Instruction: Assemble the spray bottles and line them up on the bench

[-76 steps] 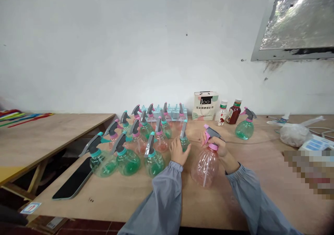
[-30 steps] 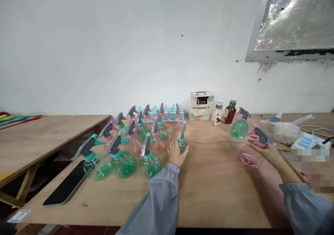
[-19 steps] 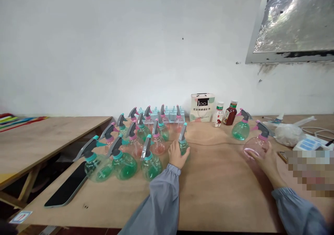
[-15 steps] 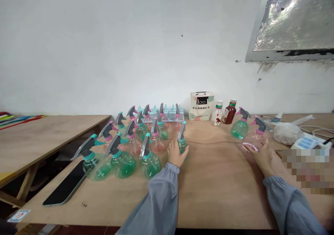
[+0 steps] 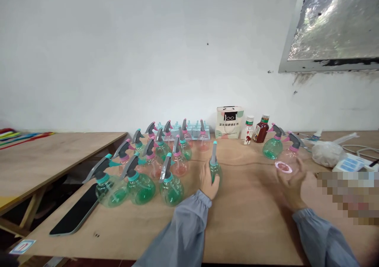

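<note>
My left hand (image 5: 209,181) is wrapped round the body of a green spray bottle (image 5: 215,169) with a grey and turquoise trigger head, pointing upright. My right hand (image 5: 291,186) has its fingers spread beside a clear pink spray bottle (image 5: 291,152) on the right; whether a fingertip touches it I cannot tell. A pink-and-white oval (image 5: 283,167) shows at the front of that bottle, close to the right fingers. Behind it stands another green spray bottle (image 5: 272,146) with a pink collar. To the left, several green and pink spray bottles (image 5: 141,188) stand in a group.
A black phone (image 5: 75,211) lies at the front left. Along the wall are a light-blue rack (image 5: 195,132), a paper bag (image 5: 229,125), a white bottle (image 5: 248,132) and a brown bottle (image 5: 261,129). A plastic bag (image 5: 327,153) and a white device (image 5: 351,163) lie far right.
My left hand has moved right and nearer, bringing the green spray bottle away from the group. My right hand has drawn slightly back, its fingers spreading beside the pink bottle.
</note>
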{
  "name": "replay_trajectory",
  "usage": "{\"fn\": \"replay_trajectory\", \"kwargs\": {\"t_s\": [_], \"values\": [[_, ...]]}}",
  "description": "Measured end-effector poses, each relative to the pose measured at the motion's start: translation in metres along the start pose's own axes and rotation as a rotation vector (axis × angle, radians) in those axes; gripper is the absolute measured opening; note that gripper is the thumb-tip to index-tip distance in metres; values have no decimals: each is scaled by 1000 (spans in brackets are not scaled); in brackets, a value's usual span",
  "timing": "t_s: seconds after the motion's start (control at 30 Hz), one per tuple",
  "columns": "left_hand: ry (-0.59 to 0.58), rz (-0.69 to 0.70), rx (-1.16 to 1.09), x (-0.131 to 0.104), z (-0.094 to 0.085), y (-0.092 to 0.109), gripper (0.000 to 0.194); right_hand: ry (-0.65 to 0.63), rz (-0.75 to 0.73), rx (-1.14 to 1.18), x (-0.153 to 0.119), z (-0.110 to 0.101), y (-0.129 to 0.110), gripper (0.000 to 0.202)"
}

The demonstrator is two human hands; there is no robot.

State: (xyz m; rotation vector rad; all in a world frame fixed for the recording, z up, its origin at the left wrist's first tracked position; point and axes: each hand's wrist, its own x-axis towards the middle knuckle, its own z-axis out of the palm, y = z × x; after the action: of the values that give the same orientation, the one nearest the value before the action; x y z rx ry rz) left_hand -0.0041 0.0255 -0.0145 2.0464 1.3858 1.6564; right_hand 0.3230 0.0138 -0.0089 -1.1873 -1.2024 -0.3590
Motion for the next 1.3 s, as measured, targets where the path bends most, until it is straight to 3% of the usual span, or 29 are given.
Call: {"fn": "replay_trajectory", "kwargs": {"t_s": [0.07,0.13,0.23,0.33,0.4,0.53,0.6,0.67,0.93,1.1,1.3], "values": [[-41,-20,-33,-9,5,14,64,-166,-127,64,-7,13,-38,72],[-82,-46,-46,-19,8,26,65,-374,-167,156,-13,30,-78,70],[-191,-24,-109,-31,7,37,63,-558,-100,330,-18,53,-130,81],[-267,62,-279,-26,3,36,52,-619,-12,459,-21,67,-156,80],[-167,29,-328,-6,3,33,45,-606,45,513,-22,71,-160,71],[113,-243,-204,60,9,27,43,-607,79,506,-22,75,-148,50],[114,-427,-143,93,16,22,44,-624,74,497,-22,76,-141,42],[81,-519,-83,117,22,16,43,-629,85,506,-22,77,-136,39],[-10,-412,137,177,36,-6,48,-657,83,568,-20,71,-136,38],[-47,-284,273,178,38,-15,47,-721,65,541,-17,68,-135,39],[54,-91,329,129,28,-15,40,-713,135,573,-16,68,-135,42]]}}
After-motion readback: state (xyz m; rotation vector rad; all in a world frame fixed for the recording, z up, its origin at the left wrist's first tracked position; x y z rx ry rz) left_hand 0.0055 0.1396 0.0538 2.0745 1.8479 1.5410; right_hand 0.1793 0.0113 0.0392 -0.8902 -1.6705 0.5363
